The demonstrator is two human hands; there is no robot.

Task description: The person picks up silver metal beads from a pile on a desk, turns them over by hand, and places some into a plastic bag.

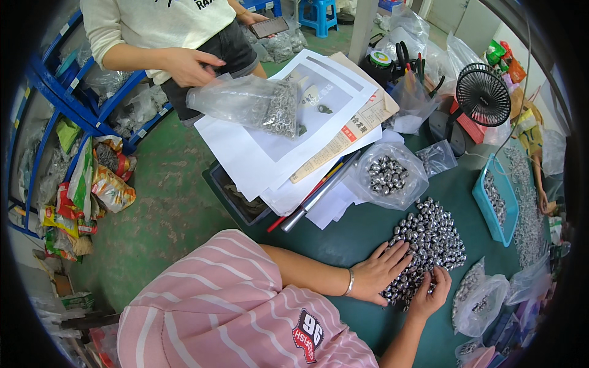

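Lying spread and ungripping, the left hand (381,273) is pressing its fingers onto the left edge of a pile of shiny metal beads (437,239) on the dark green surface (340,245). The right hand (431,293) is bending its fingers against the pile's near right edge; I cannot tell whether it is pinching a bead.

Just beyond the left hand and the pile, an open clear bag (389,173) of similar beads is sitting, hemming in the far side. Farther ahead and to the left of that hand, stacked papers (245,162) are hanging over a dark tray (226,193), with a metal rod (316,199) lying at their near edge. A co-worker's hand (191,66) is hovering by a clear bag of silvery rings (279,110) on those papers.

Ahead and to the right of the right hand, a light-blue basket (498,227) is holding small metal parts; a black fan (483,95) is standing farther beyond. Another plastic bag (485,300) is crowding the right hand's right side.

The pile is stretching lengthwise from between the two hands away toward the open bag, its single beads facing every which way.
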